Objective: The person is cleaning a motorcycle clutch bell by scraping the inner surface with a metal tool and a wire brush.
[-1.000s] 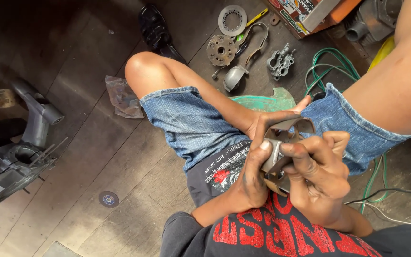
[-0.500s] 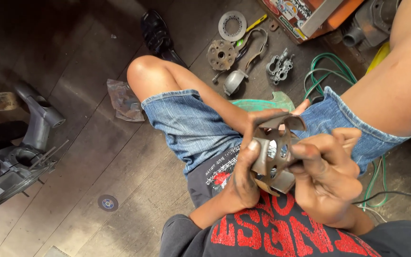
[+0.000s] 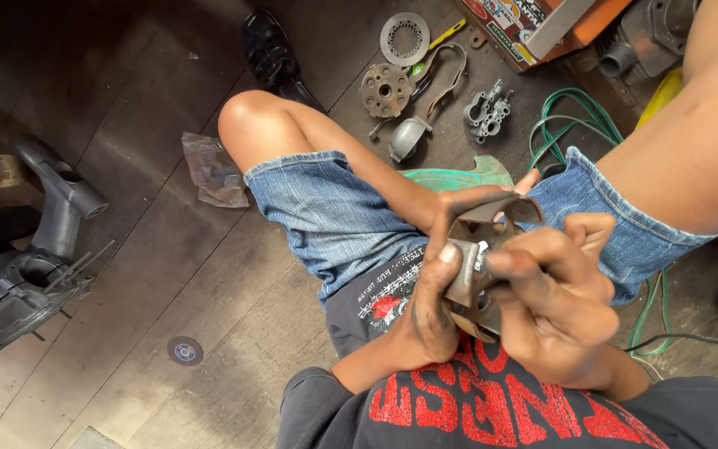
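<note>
Currently both the left hand (image 3: pixel 430 303) and right hand (image 3: pixel 554 308) grip a slotted metal housing (image 3: pixel 479 249), other parts lying untouched on the floor (image 3: pixel 209 274).

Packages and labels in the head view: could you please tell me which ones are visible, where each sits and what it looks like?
Cardboard box: top edge, on the floor beyond the knees; rectangular, orange-red sides, pale printed top.
Small white sticker: on the metal part held by the left hand and right hand; tiny, too small to read.
</note>
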